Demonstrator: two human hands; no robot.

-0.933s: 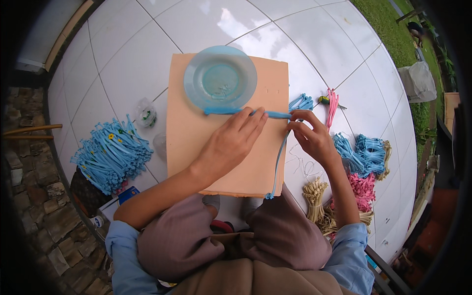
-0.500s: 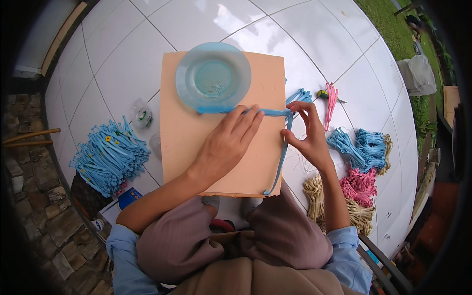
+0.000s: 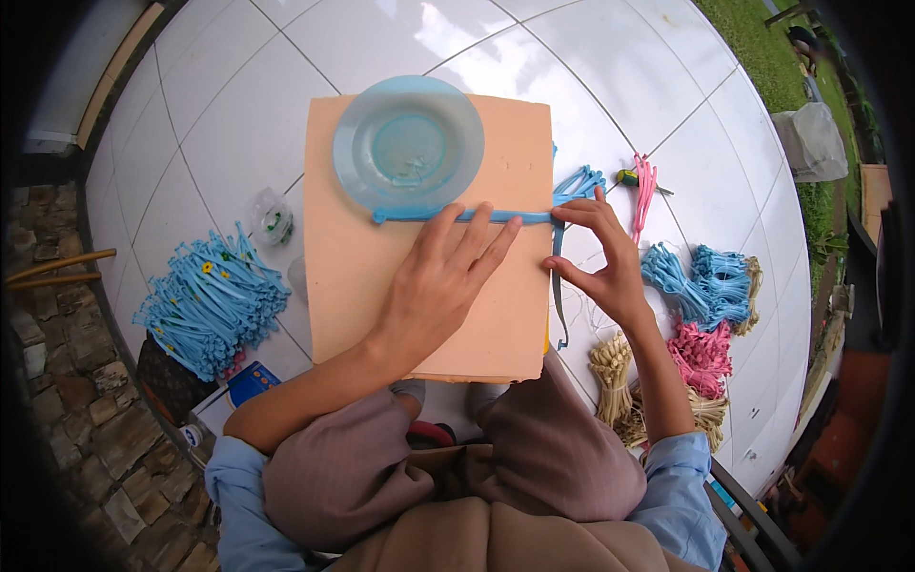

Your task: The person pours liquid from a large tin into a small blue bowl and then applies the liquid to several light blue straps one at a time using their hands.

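Observation:
A light blue cord strip [image 3: 515, 216] lies across a peach board [image 3: 429, 329], just below a translucent blue plate [image 3: 456, 183]. My left hand [image 3: 443, 276] rests on the board with its fingers stretched out, the fingertips touching the strip. At the board's right edge, my right hand [image 3: 600, 253] has its fingertips on the strip's end, the thumb spread apart from them. From there a darker-looking tail of the strip [image 3: 559, 286] hangs down past the edge. A fan of blue strips [image 3: 581, 181] lies just beyond my right fingers.
A large heap of blue cord strips [image 3: 214, 305] with small yellow flowers lies left, near a clear plastic bag [image 3: 271, 217]. To the right are pink strips [image 3: 644, 195], a yellow-green handled tool [image 3: 627, 178], blue bundles [image 3: 720, 286], a pink bundle [image 3: 702, 360] and beige bundles [image 3: 610, 367].
The hanging tail has swung outward, off the board's right edge. My left fingers have spread a little along the strip, and the right hand has shifted slightly.

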